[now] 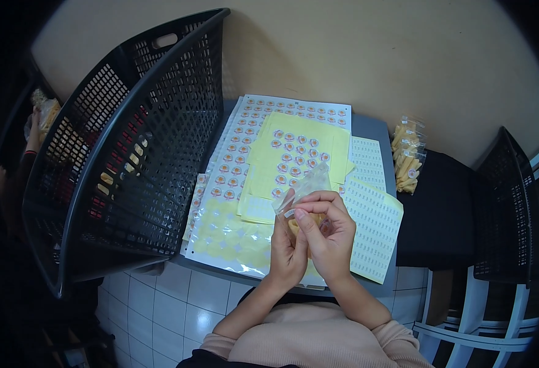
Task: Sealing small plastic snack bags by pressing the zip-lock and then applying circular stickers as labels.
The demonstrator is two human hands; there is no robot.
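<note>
The small clear plastic bag [306,187] is the one thing I see held, pinched between my left hand [288,245] and right hand [329,236] above the near edge of the grey table [374,130]. Both hands are closed on it with fingertips together. It is transparent, crinkled, its open top pointing far and right, with something pale yellow low inside. I count two black plastic mesh baskets: one large [134,153] at left, one [505,214] at right. Several sticker sheets [282,141] overlap on the table; an exact count I cannot tell. One cluster of bagged yellow sticks [407,156] lies far right.
</note>
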